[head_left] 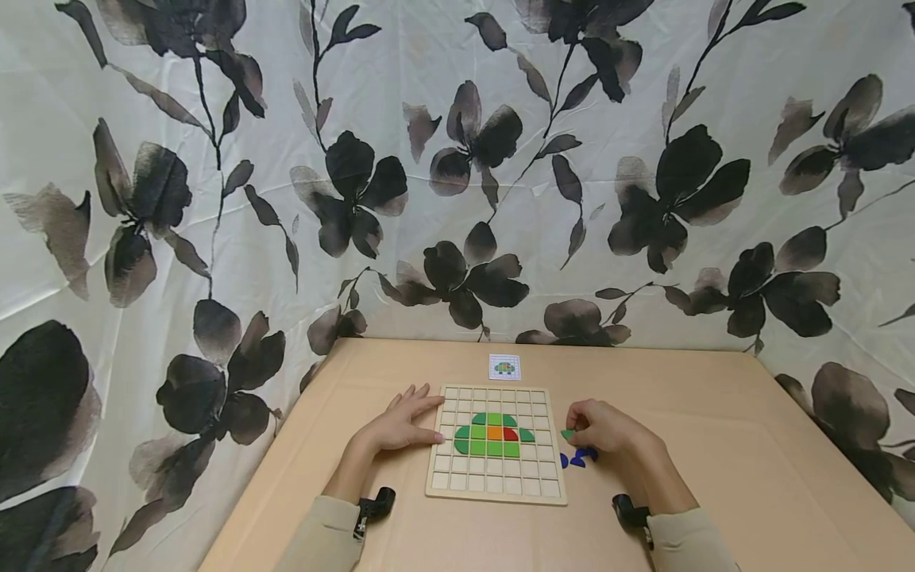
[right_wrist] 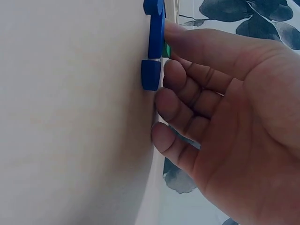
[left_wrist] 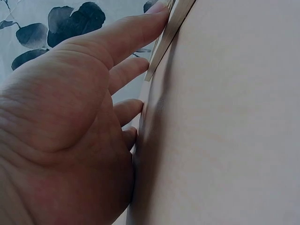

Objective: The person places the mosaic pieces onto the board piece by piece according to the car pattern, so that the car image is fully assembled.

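Low in my head feed, right of centre, the right hand (head_left: 608,427) pinches a small green piece (head_left: 567,434) between its fingertips, just beyond the right edge of the wooden board (head_left: 493,483); blue pieces (head_left: 577,461) lie just below those fingers. Left of centre, the left hand (head_left: 402,421) has fingers straight and apart, touching the board's left edge. My right wrist view shows the green piece at upper centre, partly hidden.

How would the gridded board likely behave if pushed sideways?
The gridded board looks wooden, so probably stiff. Lying flat on the table, it would likely slide rather than tip, though the left hand on its edge might resist.
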A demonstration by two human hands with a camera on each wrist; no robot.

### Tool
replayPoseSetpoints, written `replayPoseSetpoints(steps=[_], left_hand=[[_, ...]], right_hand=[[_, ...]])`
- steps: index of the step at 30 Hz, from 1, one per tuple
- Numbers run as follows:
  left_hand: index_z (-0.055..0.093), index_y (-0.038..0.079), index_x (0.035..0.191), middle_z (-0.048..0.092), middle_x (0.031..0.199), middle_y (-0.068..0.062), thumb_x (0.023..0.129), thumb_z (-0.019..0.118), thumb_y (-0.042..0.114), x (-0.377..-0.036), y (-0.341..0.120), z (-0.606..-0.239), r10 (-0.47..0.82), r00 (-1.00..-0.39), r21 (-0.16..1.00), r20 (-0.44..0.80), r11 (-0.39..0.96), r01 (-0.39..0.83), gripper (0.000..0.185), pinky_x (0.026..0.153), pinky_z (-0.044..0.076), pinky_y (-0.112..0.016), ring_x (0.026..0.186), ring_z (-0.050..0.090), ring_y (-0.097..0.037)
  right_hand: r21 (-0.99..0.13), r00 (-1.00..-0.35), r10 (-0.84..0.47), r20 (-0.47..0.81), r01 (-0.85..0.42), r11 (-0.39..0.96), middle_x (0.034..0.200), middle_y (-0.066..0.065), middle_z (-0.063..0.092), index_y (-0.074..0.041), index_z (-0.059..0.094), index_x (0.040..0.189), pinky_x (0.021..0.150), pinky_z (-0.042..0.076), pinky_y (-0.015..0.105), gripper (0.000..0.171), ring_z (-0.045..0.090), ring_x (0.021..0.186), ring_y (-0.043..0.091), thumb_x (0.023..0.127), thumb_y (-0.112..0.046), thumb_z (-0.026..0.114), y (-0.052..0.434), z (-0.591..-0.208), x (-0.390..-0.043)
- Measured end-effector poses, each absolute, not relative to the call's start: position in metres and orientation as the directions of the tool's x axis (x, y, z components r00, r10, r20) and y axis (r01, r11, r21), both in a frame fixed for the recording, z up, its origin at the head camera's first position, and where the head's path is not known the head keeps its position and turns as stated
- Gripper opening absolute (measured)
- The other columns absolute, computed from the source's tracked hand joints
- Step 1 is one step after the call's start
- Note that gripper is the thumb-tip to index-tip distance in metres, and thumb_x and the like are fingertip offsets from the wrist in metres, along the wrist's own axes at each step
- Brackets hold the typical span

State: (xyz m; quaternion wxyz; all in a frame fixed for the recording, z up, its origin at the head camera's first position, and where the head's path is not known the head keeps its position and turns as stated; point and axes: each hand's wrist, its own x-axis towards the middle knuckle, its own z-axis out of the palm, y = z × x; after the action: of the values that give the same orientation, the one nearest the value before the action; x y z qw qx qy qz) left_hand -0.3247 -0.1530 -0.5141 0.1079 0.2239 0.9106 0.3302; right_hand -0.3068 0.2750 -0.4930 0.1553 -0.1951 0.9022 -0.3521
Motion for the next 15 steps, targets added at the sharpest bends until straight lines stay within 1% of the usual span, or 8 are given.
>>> replayPoseSetpoints(steps=[4, 7, 15], left_hand=[[0.051, 0.020, 0.155, 0.019, 0.172, -0.021, 0.087, 0.080, 0.050, -0.3241, -0.1532, -0.5134, 0.480, -0.876, 0.656, -0.047, 0.676, 0.335, 0.079, 0.130, -0.004, -0.062, 0.161, 0.001, -0.046], [0.051, 0.019, 0.155, 0.019, 0.172, -0.023, 0.088, 0.080, 0.049, -0.3241, -0.1533, -0.5132, 0.484, -0.874, 0.653, -0.042, 0.675, 0.342, 0.079, 0.130, -0.003, -0.063, 0.161, 0.002, -0.047], [0.051, 0.018, 0.155, 0.020, 0.172, -0.024, 0.088, 0.080, 0.049, -0.3244, -0.1526, -0.5141, 0.485, -0.874, 0.649, -0.036, 0.676, 0.349, 0.079, 0.129, -0.002, -0.064, 0.160, 0.003, -0.048]], right_hand=[[-0.702, -0.874, -0.462, -0.150, -0.235, 0.672, 0.076, 0.001, 0.057, -0.003, 0.063, 0.096, 0.052, 0.038, 0.023, 0.013, 0.051, 0.064, 0.015, 0.094, -0.007, 0.074, 0.2756, -0.4950, -0.3080], [-0.719, -0.877, -0.458, -0.146, -0.224, 0.658, 0.078, 0.002, 0.057, -0.002, 0.062, 0.097, 0.054, 0.039, 0.023, 0.013, 0.052, 0.066, 0.015, 0.094, -0.007, 0.074, 0.2748, -0.4963, -0.3091], [-0.752, -0.885, -0.453, -0.103, -0.229, 0.619, 0.081, 0.005, 0.058, -0.002, 0.064, 0.097, 0.055, 0.043, 0.024, 0.007, 0.054, 0.070, 0.018, 0.096, -0.003, 0.071, 0.2700, -0.4965, -0.3088]])
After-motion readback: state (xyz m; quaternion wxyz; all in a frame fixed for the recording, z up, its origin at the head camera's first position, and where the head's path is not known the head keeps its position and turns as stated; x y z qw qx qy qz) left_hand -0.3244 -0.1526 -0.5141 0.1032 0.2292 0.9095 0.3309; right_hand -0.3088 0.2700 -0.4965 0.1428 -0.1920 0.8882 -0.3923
